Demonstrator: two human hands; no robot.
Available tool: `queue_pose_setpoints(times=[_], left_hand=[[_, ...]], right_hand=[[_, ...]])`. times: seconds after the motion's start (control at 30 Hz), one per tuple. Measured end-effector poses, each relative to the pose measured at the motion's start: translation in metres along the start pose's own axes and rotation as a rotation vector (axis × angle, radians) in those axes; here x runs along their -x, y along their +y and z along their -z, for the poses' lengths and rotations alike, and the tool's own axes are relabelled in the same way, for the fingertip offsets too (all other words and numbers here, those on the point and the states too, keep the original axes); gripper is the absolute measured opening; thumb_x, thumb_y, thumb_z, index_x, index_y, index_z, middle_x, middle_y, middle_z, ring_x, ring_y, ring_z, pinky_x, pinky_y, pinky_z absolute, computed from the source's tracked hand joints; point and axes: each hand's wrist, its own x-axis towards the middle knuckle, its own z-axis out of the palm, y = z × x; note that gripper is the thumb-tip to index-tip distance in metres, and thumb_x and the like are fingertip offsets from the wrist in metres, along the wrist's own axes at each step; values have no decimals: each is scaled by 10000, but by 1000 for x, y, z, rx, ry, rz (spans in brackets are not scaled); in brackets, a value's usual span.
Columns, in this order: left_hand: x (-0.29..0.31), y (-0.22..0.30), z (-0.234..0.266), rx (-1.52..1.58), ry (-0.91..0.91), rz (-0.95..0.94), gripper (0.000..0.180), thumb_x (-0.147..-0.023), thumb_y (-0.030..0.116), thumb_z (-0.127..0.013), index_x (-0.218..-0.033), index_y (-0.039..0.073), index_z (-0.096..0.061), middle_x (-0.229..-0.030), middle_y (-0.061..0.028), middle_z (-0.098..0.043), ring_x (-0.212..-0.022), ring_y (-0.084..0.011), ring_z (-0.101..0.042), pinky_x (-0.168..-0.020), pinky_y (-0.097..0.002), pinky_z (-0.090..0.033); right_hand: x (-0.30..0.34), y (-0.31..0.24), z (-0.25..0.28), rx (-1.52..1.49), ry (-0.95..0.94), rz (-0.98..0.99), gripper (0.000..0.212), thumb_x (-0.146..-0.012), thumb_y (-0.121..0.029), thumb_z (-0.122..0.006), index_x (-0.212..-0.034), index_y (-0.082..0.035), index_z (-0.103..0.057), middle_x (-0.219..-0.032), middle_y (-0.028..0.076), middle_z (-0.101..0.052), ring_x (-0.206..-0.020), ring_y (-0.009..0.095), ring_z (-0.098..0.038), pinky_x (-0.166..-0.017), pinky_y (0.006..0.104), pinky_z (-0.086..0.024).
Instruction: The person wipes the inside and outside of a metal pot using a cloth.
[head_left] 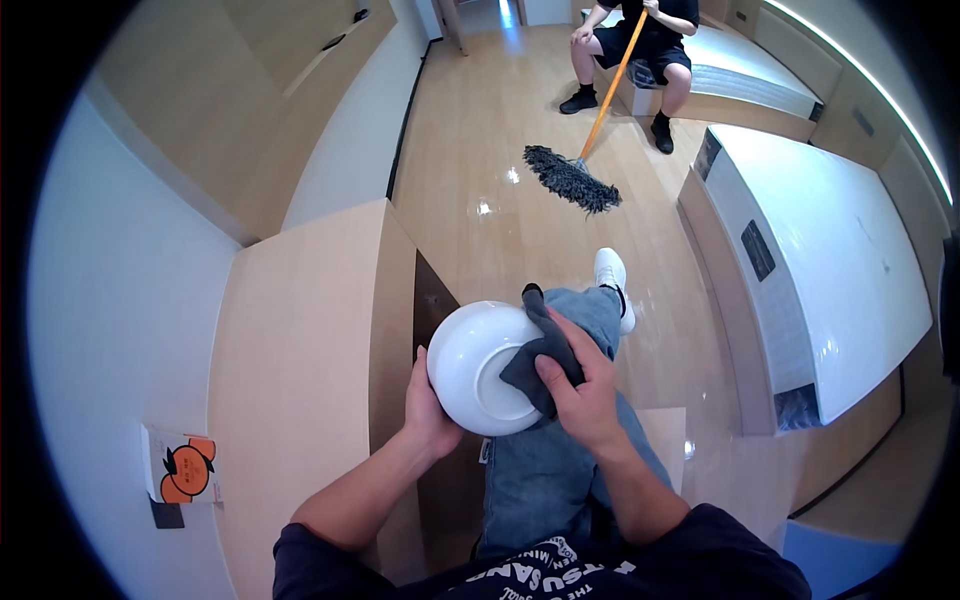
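A white bowl (pixel 462 352) is held upside down above my lap, its round foot ring facing up. My left hand (pixel 432 405) grips the bowl's left rim, fingers curled beneath it. On the other side my right hand (pixel 582 385) pinches a dark grey cloth (pixel 533 372) between thumb and fingers. The cloth lies against the bowl's base and right side, with one end folded up over the far rim. What the fingers under the bowl do is hidden.
A wooden desk (pixel 300 370) stands close on my left, with an orange-and-white box (pixel 185 467) by the wall. Ahead, a seated person (pixel 645 40) holds a mop (pixel 572 180) on the floor. A plastic-wrapped mattress (pixel 820 260) on a bed base is at right.
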Motion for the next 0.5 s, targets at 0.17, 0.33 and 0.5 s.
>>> queue_pose_setpoints(times=[0.17,0.33,0.5], left_hand=[[2,3,-7,-33,-17,-2,678,-1080,646,-278,-1489,158,-512,-1507,-93,-547,-1415,-304,-485,-1176,-537,-369],[5,7,-12,-63,71,-80,657,-1095,599,-322,-1448,91,-541,-1422,-128,-612,-1317,-298,-581,-1126,-504,-448],[3,11,-8,-77,53,-127,612,-1110,528,-356,-1410,36,-564,-1348,-162,-652,-1230,-293,-643,-1069,-457,-514]], right_hand=[[4,5,3,-183,166,-209,337,-977,-76,-716,-1298,20,-691,-1130,116,-766,-1056,138,-684,-967,296,-524],[6,11,9,-239,173,-207,293,-980,-83,-720,-1252,23,-691,-1086,59,-734,-1008,129,-656,-933,278,-522],[1,-5,76,-617,-9,-99,410,-780,-214,-646,-1082,50,-730,-1017,143,-731,-919,216,-681,-862,332,-532]])
